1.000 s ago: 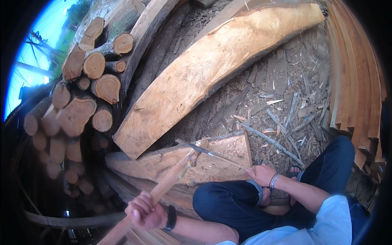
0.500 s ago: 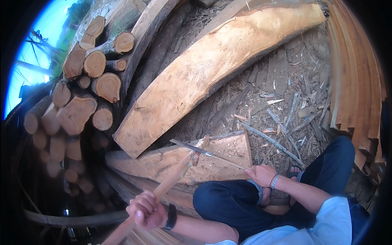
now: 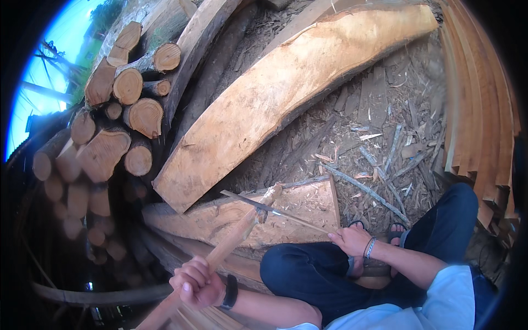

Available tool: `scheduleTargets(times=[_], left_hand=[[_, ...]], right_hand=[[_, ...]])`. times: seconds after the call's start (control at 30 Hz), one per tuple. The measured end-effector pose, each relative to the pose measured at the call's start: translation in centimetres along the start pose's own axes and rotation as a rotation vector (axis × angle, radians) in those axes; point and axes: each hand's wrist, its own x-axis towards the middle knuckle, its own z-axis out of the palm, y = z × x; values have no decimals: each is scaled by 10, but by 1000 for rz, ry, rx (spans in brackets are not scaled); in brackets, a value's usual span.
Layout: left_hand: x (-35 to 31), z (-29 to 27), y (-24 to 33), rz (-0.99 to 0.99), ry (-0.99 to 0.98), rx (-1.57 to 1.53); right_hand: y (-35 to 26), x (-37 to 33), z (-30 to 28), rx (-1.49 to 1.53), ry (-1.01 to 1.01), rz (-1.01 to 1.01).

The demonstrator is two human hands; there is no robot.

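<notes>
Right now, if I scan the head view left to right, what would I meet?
Pile of cut logs → left hand → long thin tool → right hand → stack of long boards at the right edge.

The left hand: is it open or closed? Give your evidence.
Closed: the left hand is curled around the light wooden pole, knuckles showing.

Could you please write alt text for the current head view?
A person holds a wooden pole in the left grip and a long-handled blade in the right grip, the blade crossing the pole near its far end. Nearby lie sawn slabs, sticks and stacked logs.
</notes>
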Motion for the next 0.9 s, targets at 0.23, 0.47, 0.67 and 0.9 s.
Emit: scheduleTargets(times=[0.23, 0.47, 0.67, 0.9], left_hand=[[2, -2, 1, -20, -36, 49], [-2, 3, 4, -56, 106, 86], [-3, -8, 6, 11, 127, 103], [-1, -11, 4, 25, 115, 89]], right_hand=[[-3, -1, 4, 62, 16, -40], [7, -3, 23, -4, 7, -40], [-1, 1, 21, -5, -25, 52], [12, 12, 27, 27, -7, 87]])
